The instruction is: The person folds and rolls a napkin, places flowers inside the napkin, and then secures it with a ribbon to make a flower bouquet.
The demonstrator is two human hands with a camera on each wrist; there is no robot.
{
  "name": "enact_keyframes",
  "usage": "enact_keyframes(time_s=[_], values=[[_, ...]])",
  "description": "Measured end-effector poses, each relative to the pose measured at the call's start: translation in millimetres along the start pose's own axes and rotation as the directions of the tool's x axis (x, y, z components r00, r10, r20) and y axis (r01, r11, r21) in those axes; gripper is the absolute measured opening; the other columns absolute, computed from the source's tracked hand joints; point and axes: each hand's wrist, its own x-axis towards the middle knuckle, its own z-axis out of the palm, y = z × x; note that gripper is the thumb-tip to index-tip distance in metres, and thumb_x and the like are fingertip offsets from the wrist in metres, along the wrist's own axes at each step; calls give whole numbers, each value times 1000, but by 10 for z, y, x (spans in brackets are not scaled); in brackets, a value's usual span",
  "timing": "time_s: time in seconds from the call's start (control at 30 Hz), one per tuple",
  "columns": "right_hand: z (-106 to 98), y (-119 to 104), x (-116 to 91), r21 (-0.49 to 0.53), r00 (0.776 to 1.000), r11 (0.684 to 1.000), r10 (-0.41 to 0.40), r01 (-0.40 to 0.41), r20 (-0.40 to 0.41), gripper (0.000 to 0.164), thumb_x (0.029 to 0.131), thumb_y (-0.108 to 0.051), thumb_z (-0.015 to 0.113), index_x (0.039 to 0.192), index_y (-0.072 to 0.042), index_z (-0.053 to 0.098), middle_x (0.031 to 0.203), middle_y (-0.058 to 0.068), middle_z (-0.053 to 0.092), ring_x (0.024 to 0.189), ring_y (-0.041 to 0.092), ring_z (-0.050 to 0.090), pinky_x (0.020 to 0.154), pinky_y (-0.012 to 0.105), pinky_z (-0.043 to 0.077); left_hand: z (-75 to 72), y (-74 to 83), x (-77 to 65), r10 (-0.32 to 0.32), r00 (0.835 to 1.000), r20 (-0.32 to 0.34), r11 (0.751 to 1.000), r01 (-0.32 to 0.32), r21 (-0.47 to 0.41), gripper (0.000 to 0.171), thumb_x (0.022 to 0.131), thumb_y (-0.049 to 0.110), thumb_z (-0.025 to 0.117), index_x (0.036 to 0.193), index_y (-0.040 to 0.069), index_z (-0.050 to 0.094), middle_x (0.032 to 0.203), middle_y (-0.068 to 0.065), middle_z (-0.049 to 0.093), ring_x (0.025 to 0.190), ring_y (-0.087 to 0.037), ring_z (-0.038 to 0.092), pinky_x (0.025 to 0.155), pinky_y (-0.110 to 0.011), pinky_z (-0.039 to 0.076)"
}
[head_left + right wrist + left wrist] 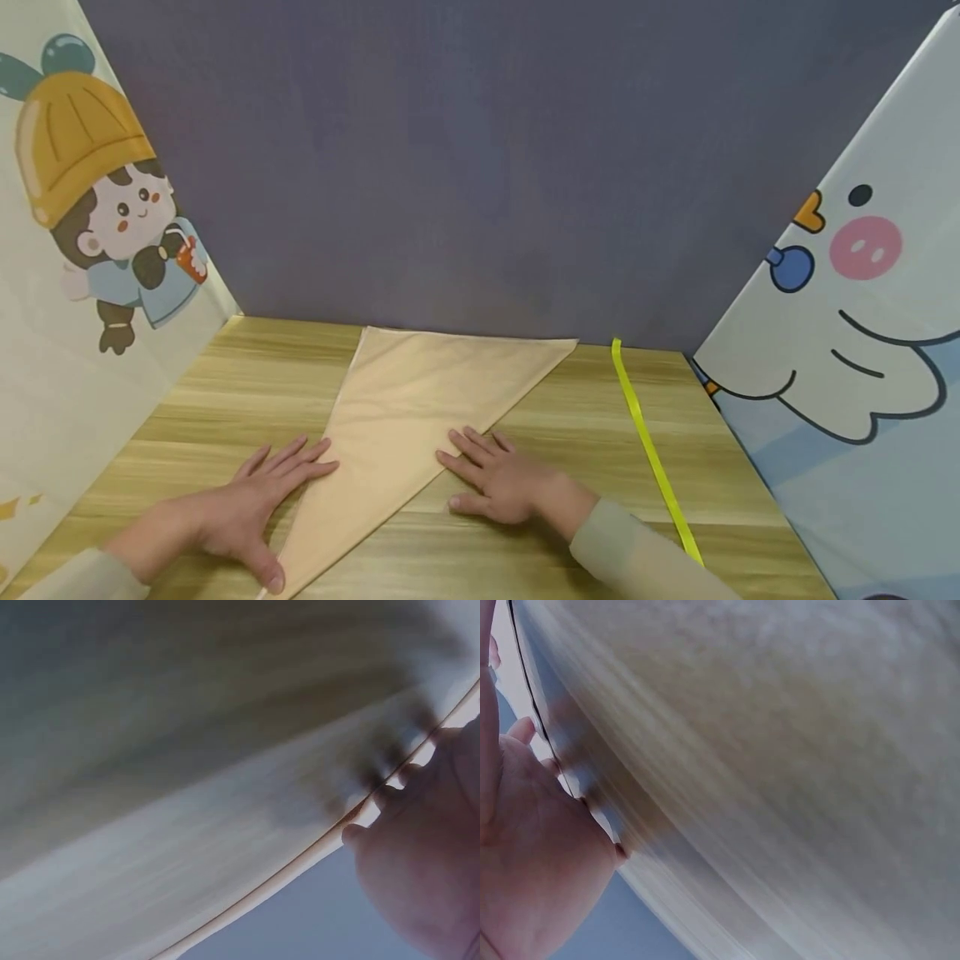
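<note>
A peach-coloured cloth (405, 392), folded to a triangle-like shape, lies flat on the wooden tabletop, its long slanted edge facing right. My left hand (247, 508) rests along the cloth's left edge with fingers spread, the thumb at the near corner and the fingertips on the upper part of that edge. On the slanted edge, the fingertips of my right hand (502, 479) touch the cloth with straight fingers. Both wrist views look low across the table; the left hand (547, 847) and right hand (424, 855) show there with their palms partly in view.
A yellow strip (652, 454) runs down the table's right side. The wooden table (585, 433) meets a dark grey panel (465, 167) at the back. Side walls with printed cartoon figures stand left (120, 208) and right (862, 275).
</note>
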Motion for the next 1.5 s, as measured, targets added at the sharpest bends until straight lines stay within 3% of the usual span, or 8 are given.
enact_keyframes(time_s=[0.37,0.77,1.07,1.27,1.5], values=[[-43,592,-22,52,990,992,122,-118,-73,73,113,-72,25,177,-39,14,187,-4,1,174,25,2,137,64,8,-3,-6,-8,-19,1000,1,1000,19,-10,138,57,77,95,169,17,41,177,-26,28,150,25,-20,113,-6,-23],[-164,1049,7,110,974,972,216,-207,-74,75,114,-69,27,178,-34,10,187,1,0,174,29,0,137,64,4,24,-14,-16,-25,1000,-1,1000,25,-3,140,55,77,95,169,17,41,177,-28,29,151,24,-22,113,-7,-25],[-252,1425,80,207,951,937,301,-280,-75,74,115,-67,28,178,-33,9,187,3,-4,173,32,-4,135,68,1,17,-15,-8,-34,999,10,999,34,9,140,56,78,94,170,19,40,178,-26,27,152,23,-22,114,-7,-25],[-323,1635,149,252,926,904,371,-345,-64,78,113,-73,23,178,-33,5,187,1,-8,173,31,-8,136,67,-1,-9,-2,-8,-52,998,20,999,52,-6,139,56,78,94,170,19,40,178,-26,26,158,14,-17,115,-8,-24],[-431,1855,252,295,910,878,410,-376,-58,79,115,-69,20,178,-24,3,186,11,-12,171,40,-12,133,71,-4,-6,-10,-15,-53,998,29,998,54,-21,139,57,75,96,171,22,37,180,-22,23,166,1,-12,115,-9,-25]])
